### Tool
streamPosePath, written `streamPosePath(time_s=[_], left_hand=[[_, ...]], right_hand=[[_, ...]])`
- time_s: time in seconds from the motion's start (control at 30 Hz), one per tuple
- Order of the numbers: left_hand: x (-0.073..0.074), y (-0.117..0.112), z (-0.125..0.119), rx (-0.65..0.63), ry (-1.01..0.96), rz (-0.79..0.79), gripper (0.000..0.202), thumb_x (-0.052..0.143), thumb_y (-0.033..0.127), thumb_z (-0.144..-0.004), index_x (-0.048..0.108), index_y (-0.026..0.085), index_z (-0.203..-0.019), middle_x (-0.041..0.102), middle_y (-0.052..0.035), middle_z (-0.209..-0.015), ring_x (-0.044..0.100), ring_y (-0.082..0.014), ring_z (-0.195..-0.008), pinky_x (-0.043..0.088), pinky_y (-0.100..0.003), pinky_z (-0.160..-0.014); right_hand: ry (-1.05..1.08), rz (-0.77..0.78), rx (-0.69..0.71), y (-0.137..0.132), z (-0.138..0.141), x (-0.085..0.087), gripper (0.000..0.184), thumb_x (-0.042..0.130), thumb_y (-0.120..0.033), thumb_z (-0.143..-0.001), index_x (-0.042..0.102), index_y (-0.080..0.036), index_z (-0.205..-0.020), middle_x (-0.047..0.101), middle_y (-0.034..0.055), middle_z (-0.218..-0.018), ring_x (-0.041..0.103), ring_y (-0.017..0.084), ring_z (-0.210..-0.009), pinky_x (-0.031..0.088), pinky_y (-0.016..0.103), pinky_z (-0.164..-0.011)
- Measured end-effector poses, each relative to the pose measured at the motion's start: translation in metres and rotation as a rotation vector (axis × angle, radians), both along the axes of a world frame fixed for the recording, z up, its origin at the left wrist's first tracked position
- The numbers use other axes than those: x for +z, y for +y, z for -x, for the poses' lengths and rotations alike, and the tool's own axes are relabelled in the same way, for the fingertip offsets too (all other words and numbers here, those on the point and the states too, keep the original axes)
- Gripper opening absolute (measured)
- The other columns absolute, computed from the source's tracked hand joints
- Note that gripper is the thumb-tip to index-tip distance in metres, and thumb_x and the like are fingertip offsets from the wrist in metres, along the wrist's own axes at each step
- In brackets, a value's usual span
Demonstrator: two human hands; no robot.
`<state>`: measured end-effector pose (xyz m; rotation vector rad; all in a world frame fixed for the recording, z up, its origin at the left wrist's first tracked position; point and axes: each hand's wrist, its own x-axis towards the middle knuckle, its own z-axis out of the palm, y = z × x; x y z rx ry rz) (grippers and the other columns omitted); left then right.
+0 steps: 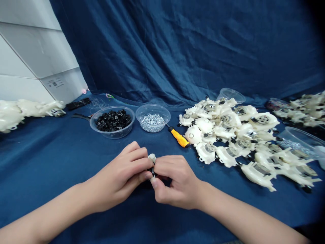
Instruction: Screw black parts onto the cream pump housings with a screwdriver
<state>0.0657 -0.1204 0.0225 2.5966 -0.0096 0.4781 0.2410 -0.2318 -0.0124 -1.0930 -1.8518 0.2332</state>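
Two hands of mine meet in the head view, below and to the left of the screwdriver (179,137). My left hand (124,173) has its fingers curled and pressed together, pinching a small white part (152,158) from the left. My right hand (175,181) closes on the same part from the right, knuckles up and thumb pointing toward the left hand. The part sits between my fingertips. Only its pale top and a dark bit under it show, and my fingers hide the rest.

Just left of the screwdriver's tip stands a clear bowl (153,105) of silver screws. Farther left of the screwdriver is a wider bowl (111,136) of black pieces. Right of the screwdriver, almost touching its handle, spreads a pile (228,135) of white housings. Everything lies on blue cloth (50,162). Well to the left of the screwdriver, white boxes (30,61) lean at the cloth's edge.
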Motion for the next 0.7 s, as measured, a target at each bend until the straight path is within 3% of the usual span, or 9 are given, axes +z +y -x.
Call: streamPosePath(time_s=[0.7], left_hand=[[-0.0018, -0.0006, 0.0009, 0.006, -0.002, 0.008, 0.02, 0.044, 0.019, -0.104, 0.06, 0.017, -0.093, 0.053, -0.0037, -0.083, 0.041, -0.0178, -0.081, 0.036, -0.033, -0.076]], right_hand=[[-0.023, 0.007, -0.006, -0.0003, -0.0001, -0.0006, 0.027, 0.052, -0.017, -0.084, 0.031, -0.023, -0.069, 0.037, -0.0045, -0.062, 0.033, 0.011, -0.057, 0.029, 0.029, -0.057]])
